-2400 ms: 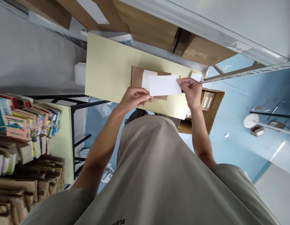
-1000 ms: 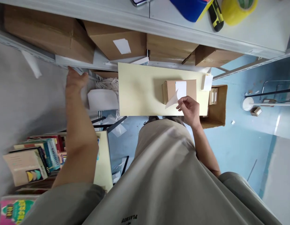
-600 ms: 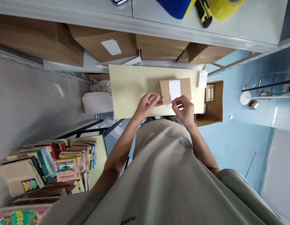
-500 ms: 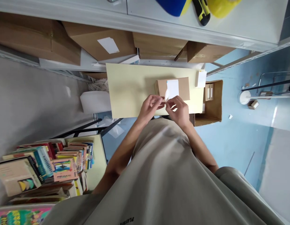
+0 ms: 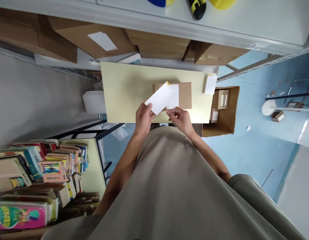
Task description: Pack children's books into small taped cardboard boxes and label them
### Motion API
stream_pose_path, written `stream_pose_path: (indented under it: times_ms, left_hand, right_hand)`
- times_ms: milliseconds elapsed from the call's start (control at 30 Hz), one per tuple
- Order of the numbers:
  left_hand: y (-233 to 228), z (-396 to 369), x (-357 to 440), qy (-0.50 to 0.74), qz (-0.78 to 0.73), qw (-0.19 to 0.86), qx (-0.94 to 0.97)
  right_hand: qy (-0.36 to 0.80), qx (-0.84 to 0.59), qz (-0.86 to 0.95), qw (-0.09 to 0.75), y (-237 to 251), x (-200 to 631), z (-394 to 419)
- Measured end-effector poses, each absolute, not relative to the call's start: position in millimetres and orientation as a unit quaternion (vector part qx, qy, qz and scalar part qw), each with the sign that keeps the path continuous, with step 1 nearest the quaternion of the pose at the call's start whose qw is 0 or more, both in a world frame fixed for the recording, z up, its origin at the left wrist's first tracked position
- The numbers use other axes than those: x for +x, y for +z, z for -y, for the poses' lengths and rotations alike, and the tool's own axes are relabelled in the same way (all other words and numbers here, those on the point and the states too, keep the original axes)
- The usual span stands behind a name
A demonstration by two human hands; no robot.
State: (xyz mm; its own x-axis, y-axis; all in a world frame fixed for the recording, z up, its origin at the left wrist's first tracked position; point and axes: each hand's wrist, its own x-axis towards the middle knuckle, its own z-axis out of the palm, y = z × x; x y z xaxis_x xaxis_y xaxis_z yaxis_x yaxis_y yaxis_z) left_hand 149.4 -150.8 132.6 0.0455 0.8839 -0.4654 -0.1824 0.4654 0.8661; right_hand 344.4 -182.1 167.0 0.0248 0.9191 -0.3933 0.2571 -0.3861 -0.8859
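Note:
My left hand (image 5: 143, 117) pinches the lower corner of a white paper sheet (image 5: 159, 98), which tilts up over the near edge of a pale yellow table (image 5: 124, 90). A small yellow tab shows at the sheet's upper corner. My right hand (image 5: 180, 119) hovers just right of it with fingers curled; whether it holds anything I cannot tell. Behind the sheet lies a flat brown parcel (image 5: 184, 95) with a white label (image 5: 174, 96) on its top.
A small white slip (image 5: 210, 84) leans at the table's right end. An open cardboard box (image 5: 225, 110) stands on the blue floor to the right. Cardboard boxes (image 5: 154, 43) fill the shelf behind. Books (image 5: 44, 166) stack at the left.
My left hand came back from the shelf at the left to the parcel. Both hands pulled a white sheet away from the label, and it is now held up in the left hand.

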Motion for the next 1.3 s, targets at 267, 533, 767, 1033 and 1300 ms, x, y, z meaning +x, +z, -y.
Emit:
stream_pose_path:
  times_ms: [267, 533, 767, 1033, 1300]
  left_hand:
    - [140, 162, 199, 0.388, -0.578, 0.648, 0.309]
    - [124, 180, 223, 0.394, -0.627, 0.598, 0.307]
    - [126, 180, 217, 0.365, -0.670, 0.485, 0.428]
    - [122, 166, 208, 0.320, -0.651, 0.471, 0.503]
    - [71, 91, 196, 0.244, -0.638, 0.490, 0.542]
  right_hand:
    - [0.618, -0.643, 0.272, 0.361, 142, 393, 163]
    - [0.508, -0.643, 0.454, 0.350, 137, 409, 172]
    - [0.374, -0.568, 0.696, 0.230, 142, 431, 186]
    - [0.401, -0.585, 0.666, 0.233, 135, 445, 168]
    - [0.503, -0.600, 0.584, 0.214, 82, 452, 80]
